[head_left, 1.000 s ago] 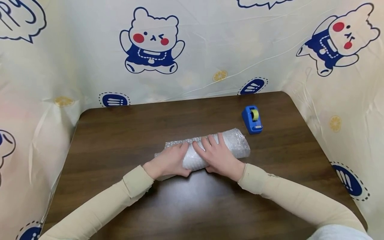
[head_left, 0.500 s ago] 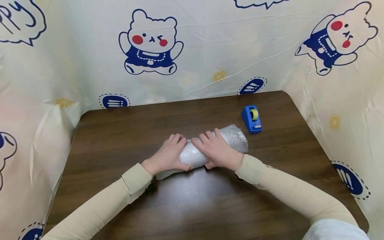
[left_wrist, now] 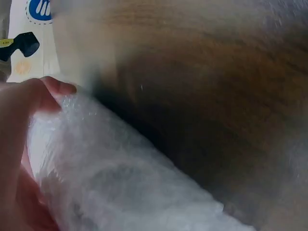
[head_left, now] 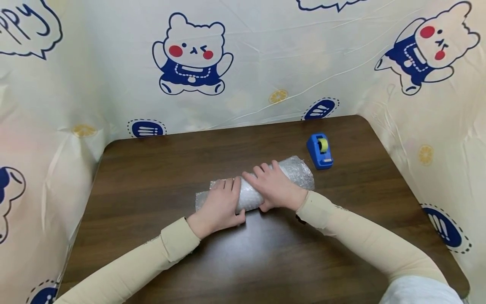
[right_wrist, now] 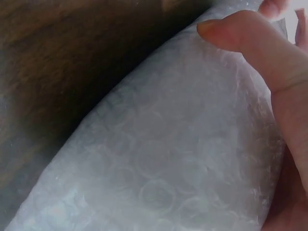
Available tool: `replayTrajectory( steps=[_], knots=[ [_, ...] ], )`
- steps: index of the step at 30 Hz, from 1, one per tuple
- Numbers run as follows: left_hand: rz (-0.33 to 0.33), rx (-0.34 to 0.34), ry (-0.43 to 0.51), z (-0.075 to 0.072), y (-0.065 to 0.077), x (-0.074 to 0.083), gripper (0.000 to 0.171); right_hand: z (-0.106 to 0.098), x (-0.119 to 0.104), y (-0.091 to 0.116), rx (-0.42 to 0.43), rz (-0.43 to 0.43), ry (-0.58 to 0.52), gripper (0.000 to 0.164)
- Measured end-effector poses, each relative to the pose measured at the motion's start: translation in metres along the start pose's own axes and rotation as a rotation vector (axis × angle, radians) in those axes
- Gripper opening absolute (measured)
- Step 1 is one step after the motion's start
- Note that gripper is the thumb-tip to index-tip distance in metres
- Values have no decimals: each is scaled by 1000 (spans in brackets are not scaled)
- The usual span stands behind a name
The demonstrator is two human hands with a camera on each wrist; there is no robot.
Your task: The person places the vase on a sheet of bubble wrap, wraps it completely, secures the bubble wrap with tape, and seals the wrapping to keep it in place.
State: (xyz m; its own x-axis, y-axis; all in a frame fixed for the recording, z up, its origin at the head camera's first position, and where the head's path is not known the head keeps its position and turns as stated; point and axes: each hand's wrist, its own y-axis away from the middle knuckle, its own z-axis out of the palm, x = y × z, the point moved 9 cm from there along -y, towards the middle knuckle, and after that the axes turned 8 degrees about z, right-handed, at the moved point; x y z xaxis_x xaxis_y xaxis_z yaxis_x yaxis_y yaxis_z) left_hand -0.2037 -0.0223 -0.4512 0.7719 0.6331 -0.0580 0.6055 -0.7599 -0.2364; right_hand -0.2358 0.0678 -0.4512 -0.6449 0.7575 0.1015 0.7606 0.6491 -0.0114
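Observation:
A roll of bubble wrap (head_left: 250,195) lies aslant on the table, its right end pointing toward the back. Whatever may be inside it is hidden. My left hand (head_left: 220,207) grips its left half, fingers over the top and thumb at the near side. Just to the right, my right hand (head_left: 275,185) holds the middle of the roll, fingers curled over the far side. A loose flap of the wrap sticks out beyond the left hand. The left wrist view shows the bubble wrap (left_wrist: 115,163) close up; in the right wrist view its round bubbles (right_wrist: 159,192) are plain.
A blue tape dispenser (head_left: 319,151) with a yellow-green roll stands behind the roll's right end. The brown wooden table (head_left: 243,261) has a patterned cloth (head_left: 258,55) hanging at its back and sides.
The left hand has shifted along the wrap and turned its fingers over the top. The roll's right end has swung slightly toward the back; the right hand keeps its hold.

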Motion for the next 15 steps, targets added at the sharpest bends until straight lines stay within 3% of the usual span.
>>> replayTrajectory(
  steps=[5,11,15],
  knots=[
    [-73,2,-3,7,3,-2,121,0,1,-2,-19,0,-8,110],
    [-86,37,4,10,4,-6,103,-3,-3,6,68,-3,25,114],
    [-79,35,23,13,4,-9,100,-1,-13,19,131,14,84,107]
  ],
)
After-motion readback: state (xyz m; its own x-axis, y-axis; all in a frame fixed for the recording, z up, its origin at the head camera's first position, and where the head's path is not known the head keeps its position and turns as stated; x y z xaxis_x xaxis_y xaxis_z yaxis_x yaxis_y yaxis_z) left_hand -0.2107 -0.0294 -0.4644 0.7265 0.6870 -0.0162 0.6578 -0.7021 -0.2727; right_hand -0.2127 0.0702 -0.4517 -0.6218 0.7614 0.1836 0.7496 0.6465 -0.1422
